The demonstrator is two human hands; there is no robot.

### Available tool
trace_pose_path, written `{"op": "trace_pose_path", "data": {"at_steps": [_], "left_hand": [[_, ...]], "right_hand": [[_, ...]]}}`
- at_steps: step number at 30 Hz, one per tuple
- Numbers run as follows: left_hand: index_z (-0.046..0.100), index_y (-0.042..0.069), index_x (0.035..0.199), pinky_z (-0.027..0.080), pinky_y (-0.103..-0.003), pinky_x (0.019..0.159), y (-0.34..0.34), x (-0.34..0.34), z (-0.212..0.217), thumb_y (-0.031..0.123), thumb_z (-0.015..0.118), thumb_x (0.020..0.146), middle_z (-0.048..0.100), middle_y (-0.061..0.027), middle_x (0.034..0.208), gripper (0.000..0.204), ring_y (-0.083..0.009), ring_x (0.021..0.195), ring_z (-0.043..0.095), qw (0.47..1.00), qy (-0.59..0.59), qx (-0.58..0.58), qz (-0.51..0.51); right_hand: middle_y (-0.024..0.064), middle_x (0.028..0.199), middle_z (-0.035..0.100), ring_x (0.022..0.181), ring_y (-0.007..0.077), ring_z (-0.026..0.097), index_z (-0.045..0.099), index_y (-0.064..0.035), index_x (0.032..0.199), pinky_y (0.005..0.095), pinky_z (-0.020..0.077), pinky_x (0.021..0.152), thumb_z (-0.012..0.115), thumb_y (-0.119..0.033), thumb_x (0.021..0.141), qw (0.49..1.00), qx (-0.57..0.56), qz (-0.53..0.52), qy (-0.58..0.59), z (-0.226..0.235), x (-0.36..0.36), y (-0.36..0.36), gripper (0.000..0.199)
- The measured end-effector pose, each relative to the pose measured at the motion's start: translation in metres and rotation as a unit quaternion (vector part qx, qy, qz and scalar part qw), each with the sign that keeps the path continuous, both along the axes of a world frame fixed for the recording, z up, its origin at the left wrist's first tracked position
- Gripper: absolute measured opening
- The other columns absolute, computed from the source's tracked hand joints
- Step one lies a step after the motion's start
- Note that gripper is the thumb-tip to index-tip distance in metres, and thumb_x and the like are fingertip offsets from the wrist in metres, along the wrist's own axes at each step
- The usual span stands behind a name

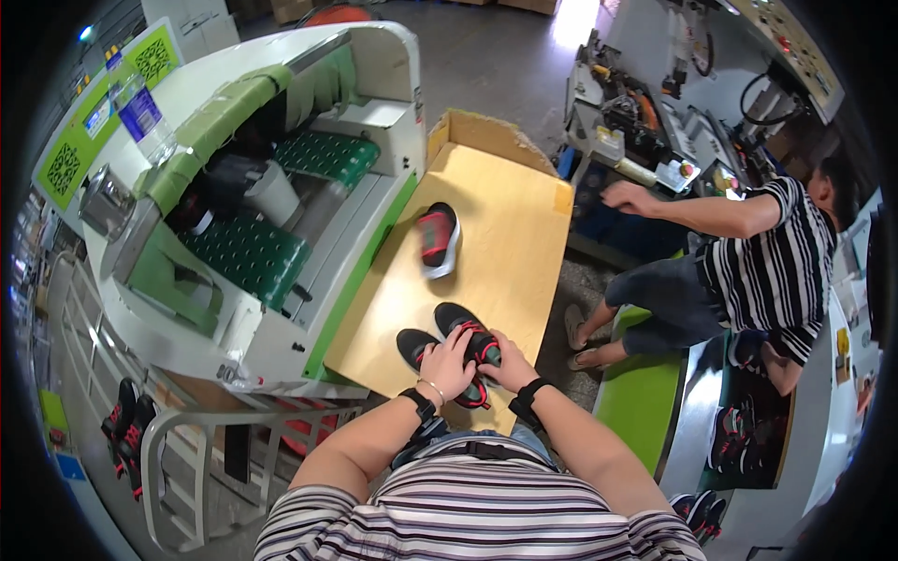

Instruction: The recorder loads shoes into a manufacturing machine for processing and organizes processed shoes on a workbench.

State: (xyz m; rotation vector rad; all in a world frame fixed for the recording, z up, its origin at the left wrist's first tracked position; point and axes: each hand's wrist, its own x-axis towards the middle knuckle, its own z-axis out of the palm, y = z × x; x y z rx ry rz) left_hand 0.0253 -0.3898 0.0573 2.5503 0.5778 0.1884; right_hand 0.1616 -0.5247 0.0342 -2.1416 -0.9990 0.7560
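Two black shoes with red trim lie side by side at the near end of a wooden table [510, 238]. My left hand [447, 366] rests on the nearer left shoe [414, 344], fingers curled over it. My right hand [510, 366] grips the right shoe [465, 323] near its heel. A third shoe [437, 239], red and black with a pale sole, lies alone farther up the table. Both wrists wear black bands.
A large white and green machine [234, 196] with green conveyor belts stands left of the table, a water bottle [140, 112] on top. Another person [748, 271] in a striped shirt sits at right, reaching to a workbench. More shoes sit low at left [126, 421].
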Motion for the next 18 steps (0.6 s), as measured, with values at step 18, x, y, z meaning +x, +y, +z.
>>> {"op": "trace_pose_path", "data": {"at_steps": [18], "left_hand": [[0.052,-0.005,0.126,0.045,-0.04,0.1,0.178,-0.028,-0.033,0.031,0.088,0.069,0.057,-0.0215,0.126,0.076,-0.0309,0.113,0.057,0.811,-0.106,-0.453,0.354]], "right_hand": [[0.0259,0.125,0.055,0.118,0.0425,0.054,0.039,-0.0073,0.143,0.0461,0.0446,0.1,0.079,-0.03,0.075,0.999,0.005,0.017,-0.034,-0.002,0.006,0.001,0.082]]}}
